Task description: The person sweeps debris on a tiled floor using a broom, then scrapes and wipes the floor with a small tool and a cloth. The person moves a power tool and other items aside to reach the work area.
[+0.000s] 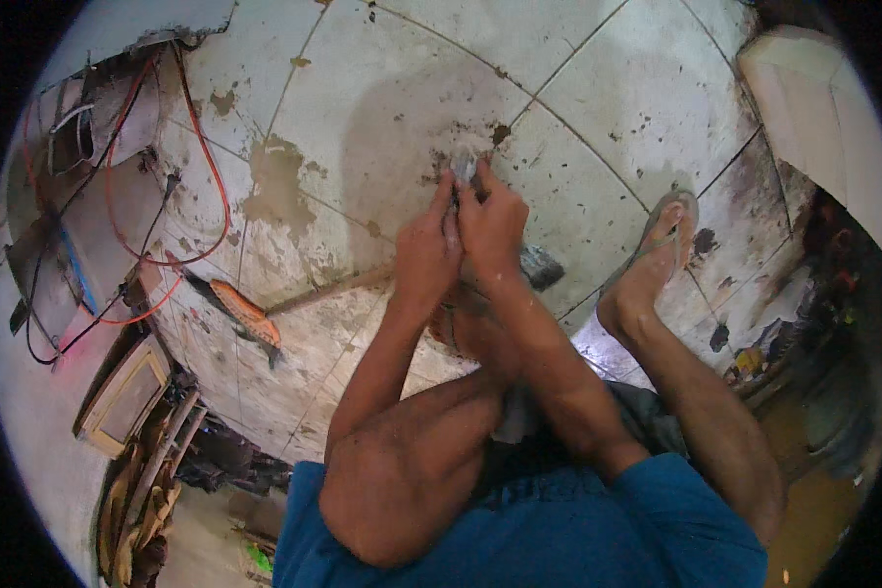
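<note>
My left hand (430,239) and my right hand (492,224) are side by side, low over the tiled floor (603,95). Between their fingertips is a small grey piece (463,165), pinched from both sides; its exact kind is unclear. Pale and dark crumbs lie on the tile around its far end. Close to my right wrist, a dark grey block-like metal piece (542,267) rests on the floor. A wooden handle (331,290) runs in from the left and disappears behind my left hand. Whether handle and block are joined is hidden.
A tool with an orange and black grip (242,305) lies at the left. Orange and black cables (224,213) loop beside it. A framed wooden panel (128,397) leans at lower left. My sandalled foot (669,235) is on the right, near a pale panel-like object (816,110).
</note>
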Available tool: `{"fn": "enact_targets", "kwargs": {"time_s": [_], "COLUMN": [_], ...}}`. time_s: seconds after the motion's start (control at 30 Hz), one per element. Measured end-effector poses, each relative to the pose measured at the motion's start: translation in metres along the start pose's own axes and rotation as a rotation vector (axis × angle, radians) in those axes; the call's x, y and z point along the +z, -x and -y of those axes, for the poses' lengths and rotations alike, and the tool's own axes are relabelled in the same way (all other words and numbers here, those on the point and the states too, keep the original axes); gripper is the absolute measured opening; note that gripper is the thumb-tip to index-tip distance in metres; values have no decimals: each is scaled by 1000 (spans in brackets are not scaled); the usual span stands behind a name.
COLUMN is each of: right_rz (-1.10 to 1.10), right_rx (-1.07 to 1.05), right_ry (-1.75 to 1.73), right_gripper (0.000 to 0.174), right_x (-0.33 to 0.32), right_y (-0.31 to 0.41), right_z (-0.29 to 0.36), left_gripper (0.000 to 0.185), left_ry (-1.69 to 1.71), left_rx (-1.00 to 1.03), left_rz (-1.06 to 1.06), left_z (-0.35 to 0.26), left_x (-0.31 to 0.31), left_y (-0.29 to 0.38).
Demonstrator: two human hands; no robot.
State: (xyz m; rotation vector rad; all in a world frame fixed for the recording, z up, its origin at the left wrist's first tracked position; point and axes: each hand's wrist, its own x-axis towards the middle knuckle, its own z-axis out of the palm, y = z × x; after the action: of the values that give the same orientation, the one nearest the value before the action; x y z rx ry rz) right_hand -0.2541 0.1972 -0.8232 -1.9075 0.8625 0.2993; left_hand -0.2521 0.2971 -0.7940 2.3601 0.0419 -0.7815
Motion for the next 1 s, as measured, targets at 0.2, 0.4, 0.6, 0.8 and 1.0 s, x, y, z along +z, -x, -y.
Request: {"fn": "enact_targets", "kwargs": {"time_s": [0.2,0.4,0.6,0.8,1.0], "right_rz": [-45,-46,-22,-41,-43], "right_rx": [-21,-43,52,-21,56], "right_ry": [-85,-79,-71,-232,-120], "right_gripper": [48,46,45,46,41], "right_x": [11,5,-22,4,-3], "right_y": [1,5,-30,-19,0], "right_z": [-18,-16,11,-24,-13], "left_gripper": [53,53,53,46,52], "left_ry": [9,28,-29,-132,-19], "left_rx": [117,166,228,195,97], "left_rz": [-100,-142,-132,-123,-107], "left_z": [10,20,-6,-7,10], "left_x": [6,12,17,7,10], "left_y": [8,13,-30,-9,12]}}
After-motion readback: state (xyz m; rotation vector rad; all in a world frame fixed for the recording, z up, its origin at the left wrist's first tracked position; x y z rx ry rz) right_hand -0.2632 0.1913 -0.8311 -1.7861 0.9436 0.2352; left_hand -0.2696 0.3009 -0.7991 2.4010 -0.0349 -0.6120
